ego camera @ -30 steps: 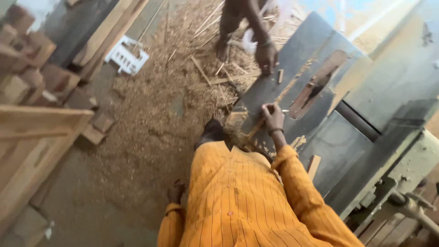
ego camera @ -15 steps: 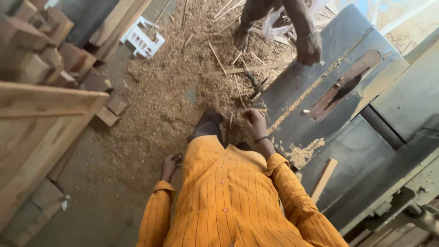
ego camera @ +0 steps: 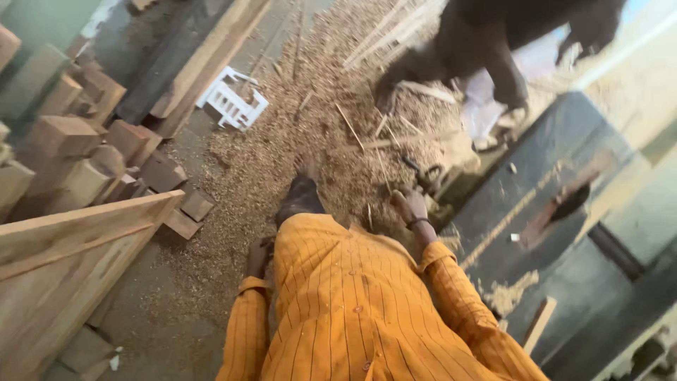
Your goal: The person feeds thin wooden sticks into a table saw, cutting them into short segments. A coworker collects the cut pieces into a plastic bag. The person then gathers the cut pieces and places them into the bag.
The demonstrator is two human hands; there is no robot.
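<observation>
My right hand (ego camera: 410,208) hangs in front of me, a dark band on its wrist and its fingers curled; nothing shows in them. It is over the sawdust floor (ego camera: 282,155), just left of the near corner of a grey table saw (ego camera: 522,176). My left hand (ego camera: 257,257) hangs low at my side above the floor, half hidden by my orange striped sleeve, and its fingers do not show. My dark shoe (ego camera: 300,197) steps forward on the sawdust.
Another person (ego camera: 493,42) in dark clothes bends over at the top by the saw. Thin wood strips (ego camera: 367,134) litter the floor. A white plastic crate (ego camera: 231,106), wood blocks (ego camera: 70,141) and a slanted wooden panel (ego camera: 63,247) stand at left.
My right hand has come off the saw table and dropped toward the floor side. The view has swung left and nearer the other person. The wood strip in my right hand is gone.
</observation>
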